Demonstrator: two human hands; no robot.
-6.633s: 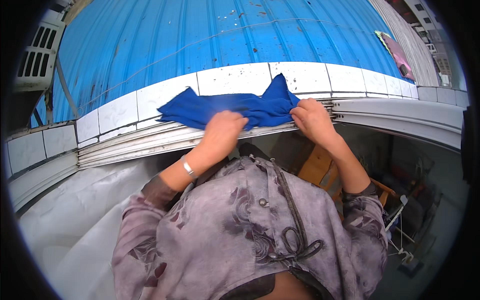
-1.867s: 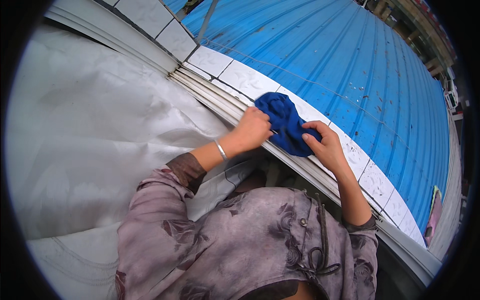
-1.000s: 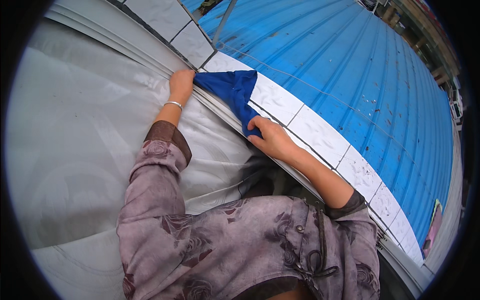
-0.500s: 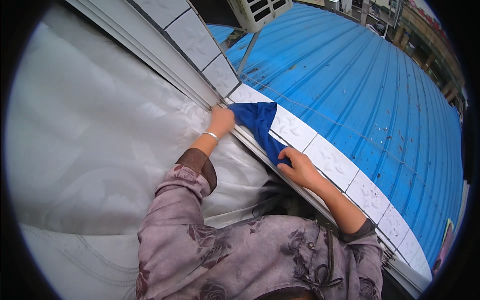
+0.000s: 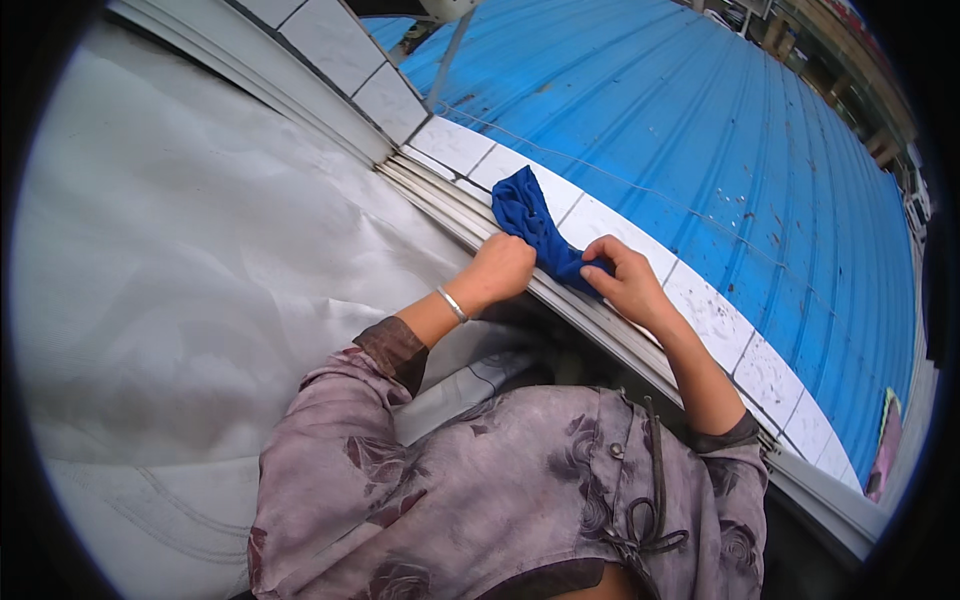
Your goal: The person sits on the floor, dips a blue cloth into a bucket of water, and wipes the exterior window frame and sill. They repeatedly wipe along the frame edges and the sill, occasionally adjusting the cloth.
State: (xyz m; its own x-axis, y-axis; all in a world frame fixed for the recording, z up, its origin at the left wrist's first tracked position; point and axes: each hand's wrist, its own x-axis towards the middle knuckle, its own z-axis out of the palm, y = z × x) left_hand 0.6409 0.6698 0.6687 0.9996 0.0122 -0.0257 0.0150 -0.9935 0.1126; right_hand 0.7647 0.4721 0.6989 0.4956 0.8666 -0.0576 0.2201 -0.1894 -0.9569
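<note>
Here, a blue cloth (image 5: 522, 206) lies bunched across the white window track (image 5: 440, 201) and tiled sill (image 5: 706, 307), at one o'clock from the left hand (image 5: 505, 263). That hand's fingers curl into a fist against it, tips hidden; I cannot tell whether they grip. The right hand's (image 5: 632, 285) fingers clamp its four-o'clock end. A ribbed blue roof (image 5: 690, 150) spreads at two o'clock.

No lettering, label, number or sign can be read — not anywhere in view.
</note>
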